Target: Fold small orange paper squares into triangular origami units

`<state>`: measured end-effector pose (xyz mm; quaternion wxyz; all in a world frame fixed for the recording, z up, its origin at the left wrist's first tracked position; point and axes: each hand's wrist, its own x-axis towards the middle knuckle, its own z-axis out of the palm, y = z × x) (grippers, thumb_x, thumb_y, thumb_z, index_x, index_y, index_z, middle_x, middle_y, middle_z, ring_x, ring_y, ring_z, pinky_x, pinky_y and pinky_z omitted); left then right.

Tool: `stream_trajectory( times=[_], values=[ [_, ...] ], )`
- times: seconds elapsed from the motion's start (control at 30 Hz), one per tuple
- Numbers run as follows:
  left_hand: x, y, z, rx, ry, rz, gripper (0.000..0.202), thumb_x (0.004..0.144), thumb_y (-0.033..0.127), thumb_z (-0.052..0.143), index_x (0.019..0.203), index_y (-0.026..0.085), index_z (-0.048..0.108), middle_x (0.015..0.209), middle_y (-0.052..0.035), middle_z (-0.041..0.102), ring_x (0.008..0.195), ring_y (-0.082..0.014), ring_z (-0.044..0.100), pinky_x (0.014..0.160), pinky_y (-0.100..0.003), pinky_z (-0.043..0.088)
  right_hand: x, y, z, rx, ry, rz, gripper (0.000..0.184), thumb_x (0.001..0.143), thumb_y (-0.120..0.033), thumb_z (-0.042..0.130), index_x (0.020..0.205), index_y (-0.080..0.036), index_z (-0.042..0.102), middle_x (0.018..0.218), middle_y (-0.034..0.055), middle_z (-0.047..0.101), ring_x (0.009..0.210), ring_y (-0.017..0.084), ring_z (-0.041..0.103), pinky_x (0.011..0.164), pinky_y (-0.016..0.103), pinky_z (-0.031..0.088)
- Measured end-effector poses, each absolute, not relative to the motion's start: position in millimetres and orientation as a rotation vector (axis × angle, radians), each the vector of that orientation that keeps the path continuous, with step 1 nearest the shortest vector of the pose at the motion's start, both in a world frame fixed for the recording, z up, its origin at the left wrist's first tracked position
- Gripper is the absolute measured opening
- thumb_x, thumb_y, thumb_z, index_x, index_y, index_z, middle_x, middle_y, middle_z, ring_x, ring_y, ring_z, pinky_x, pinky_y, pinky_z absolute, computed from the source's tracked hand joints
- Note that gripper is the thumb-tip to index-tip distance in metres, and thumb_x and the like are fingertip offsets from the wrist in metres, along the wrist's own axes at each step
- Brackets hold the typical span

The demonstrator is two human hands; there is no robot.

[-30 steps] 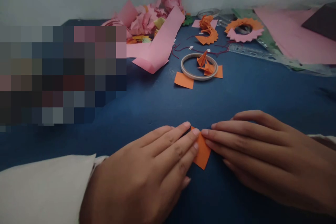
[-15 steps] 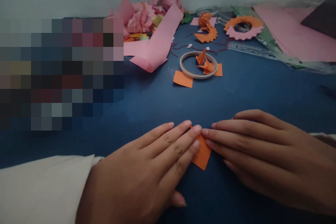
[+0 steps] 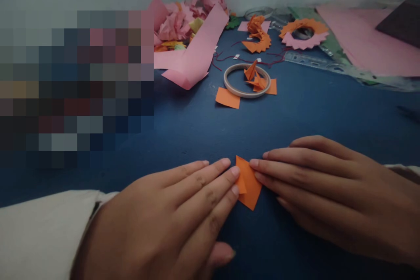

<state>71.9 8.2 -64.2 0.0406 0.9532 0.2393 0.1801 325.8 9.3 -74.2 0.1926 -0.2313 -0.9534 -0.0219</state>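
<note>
A small piece of orange paper lies on the blue tabletop between my hands, with a folded flap on its left side. My left hand is stretched out flat, its middle fingertips resting on the left edge of the flap. From the other side my right hand reaches in with straight fingers, and its fingertips touch the paper's upper right edge. Neither hand grasps anything. Part of the paper's left side is hidden under my left fingers.
Ahead, a tape roll rings small folded orange pieces, with an orange rectangle beside it. Farther back are a pink strip, crumpled pink paper, an orange-and-pink folded ring and pink sheets. A pixelated patch hides the left.
My left hand has slid left and slightly down, uncovering more of the orange paper and its folded flap. My right hand has barely moved.
</note>
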Motion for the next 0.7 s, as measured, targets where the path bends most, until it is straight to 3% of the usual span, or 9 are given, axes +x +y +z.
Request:
stream_trajectory(
  times=[0.23,0.57,0.7],
  values=[
    [73.6,6.9,-65.1,2.948,0.77,0.491,0.042,0.096,0.021,0.022,0.113,0.015,0.061,0.123,-0.0029,0.059,0.112,-0.0154,0.057,0.097,-0.032,0.049,324.8,8.6,-72.7,-0.647,-2.676,-0.06,0.021,0.09,-0.017,0.047,0.106,-0.011,0.059,0.113,0.0053,0.064,0.104,0.018,0.055,0.088,0.039,0.041],
    [74.8,7.2,-67.2,2.995,0.767,0.458,0.04,0.097,0.02,0.023,0.113,0.016,0.059,0.127,-0.001,0.056,0.119,-0.0133,0.051,0.1,-0.03,0.04,327.5,9.4,-75.5,-0.624,-2.728,-0.085,0.023,0.09,-0.016,0.046,0.108,-0.011,0.058,0.12,0.0066,0.06,0.11,0.021,0.05,0.091,0.043,0.037],
    [76.4,8.1,-66.2,2.99,0.767,0.48,0.039,0.096,0.02,0.024,0.113,0.015,0.06,0.126,-0.0012,0.057,0.119,-0.0135,0.051,0.1,-0.03,0.038,327.8,8.6,-75.4,-0.607,-2.748,-0.106,0.03,0.09,-0.015,0.044,0.118,-0.008,0.053,0.124,0.0094,0.057,0.113,0.022,0.048,0.093,0.043,0.035]
  ],
)
